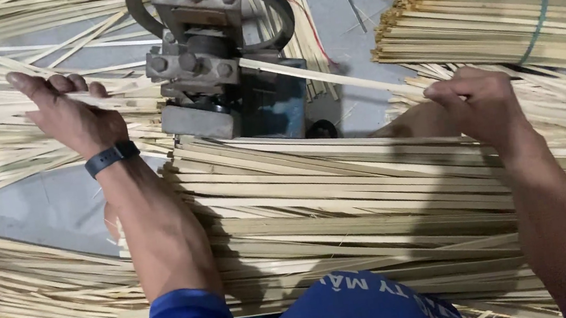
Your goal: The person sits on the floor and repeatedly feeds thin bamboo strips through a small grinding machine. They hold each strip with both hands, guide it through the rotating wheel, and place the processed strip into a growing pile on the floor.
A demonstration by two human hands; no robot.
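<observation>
Two hands are at work on one bamboo strip (pixel 330 75), which runs through one grey metal splitting machine (pixel 204 61) standing on the floor (pixel 40 208). The right hand (pixel 471 98) is closed around the strip on the machine's right side, fingers curled over it. The left hand (pixel 65 113), with a dark wristband (pixel 111 157) on its wrist, lies on the thinner slivers (pixel 123 95) at the machine's left side, fingers extended; whether it pinches them cannot be told. The strip is pale yellow, flat, narrow and straight, sloping down from the machine to the right hand. One loose heap of strips (pixel 345 209) lies across the person's lap. Two bundles (pixel 494 14) tied with green cord lie at upper right. The machine's top is cut off by the frame edge, and the strip's middle is hidden inside the machine.
</observation>
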